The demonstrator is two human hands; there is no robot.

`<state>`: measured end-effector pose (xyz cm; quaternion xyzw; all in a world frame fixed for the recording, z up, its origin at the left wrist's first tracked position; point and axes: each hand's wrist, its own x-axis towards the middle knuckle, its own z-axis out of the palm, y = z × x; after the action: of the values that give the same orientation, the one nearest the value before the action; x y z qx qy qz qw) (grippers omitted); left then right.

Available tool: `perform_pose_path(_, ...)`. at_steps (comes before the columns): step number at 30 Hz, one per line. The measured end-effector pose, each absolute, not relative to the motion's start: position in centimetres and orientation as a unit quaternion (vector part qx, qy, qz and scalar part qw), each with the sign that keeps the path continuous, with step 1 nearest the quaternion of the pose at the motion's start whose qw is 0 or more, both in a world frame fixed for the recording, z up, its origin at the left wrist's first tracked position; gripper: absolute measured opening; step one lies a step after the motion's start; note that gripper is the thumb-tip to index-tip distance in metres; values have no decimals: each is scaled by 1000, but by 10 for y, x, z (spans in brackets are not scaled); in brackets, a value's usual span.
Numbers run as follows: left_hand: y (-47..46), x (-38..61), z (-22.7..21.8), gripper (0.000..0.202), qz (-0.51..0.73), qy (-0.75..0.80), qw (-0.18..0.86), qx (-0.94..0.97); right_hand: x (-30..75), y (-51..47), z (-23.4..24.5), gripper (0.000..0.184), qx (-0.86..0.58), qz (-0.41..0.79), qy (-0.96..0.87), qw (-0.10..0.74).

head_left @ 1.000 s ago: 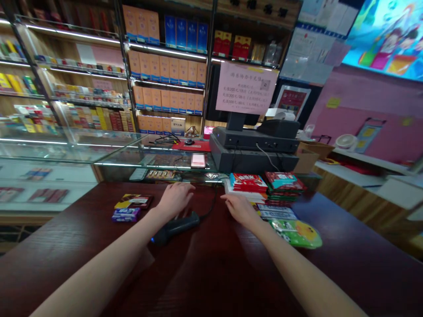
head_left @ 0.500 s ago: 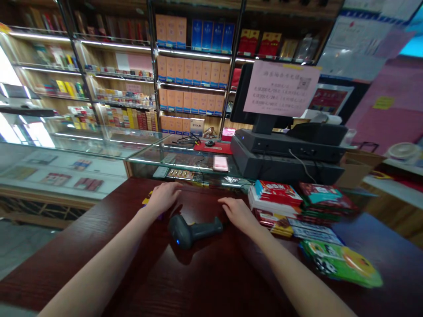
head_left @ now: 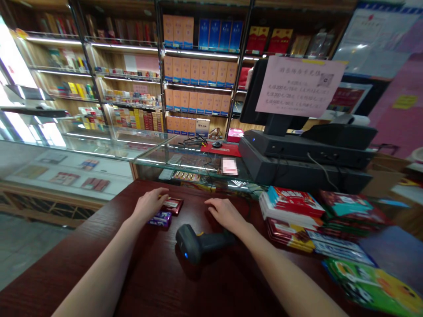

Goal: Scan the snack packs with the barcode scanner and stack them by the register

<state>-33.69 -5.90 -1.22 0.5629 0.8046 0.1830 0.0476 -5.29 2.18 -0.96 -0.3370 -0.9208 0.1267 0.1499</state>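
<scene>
My left hand (head_left: 150, 204) is over the left part of the dark wooden counter, fingers stretched out, at the edge of a few small snack packets. A dark red packet (head_left: 173, 205) and a purple packet (head_left: 160, 219) lie beside and partly under it. A bit of yellow shows at its fingertips; whether they touch it is unclear. My right hand (head_left: 228, 215) hovers or rests over the counter, fingers extended and nothing seen in them. Just below it lies a dark grey barcode scanner (head_left: 191, 244) with a blue light, its handle end partly behind my right wrist.
To the right are a stack of red and white packs (head_left: 294, 204), dark packs (head_left: 352, 211), blue-white packs (head_left: 340, 246) and a green bag (head_left: 380, 286). Beyond the counter stand a glass display case (head_left: 155, 152) and a cash register (head_left: 297, 152) with a paper sign.
My left hand has shifted left, uncovering the red and purple packets. My right hand has moved left, closer over the scanner's handle. The view has turned slightly left.
</scene>
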Motion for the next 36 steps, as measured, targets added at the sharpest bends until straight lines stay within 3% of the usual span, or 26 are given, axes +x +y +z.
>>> perform_pose_path(12,-79,-342,3,42,88,853,20,514,-107,28,-5,34,-288,155,-938,113)
perform_pose_path(26,-83,-342,7,45,71,865,45,494,-145,23,0,71,-265,136,-953,62)
perform_pose_path(36,-82,-340,3,44,95,861,56,496,-152,17,-1,70,-283,101,-952,61)
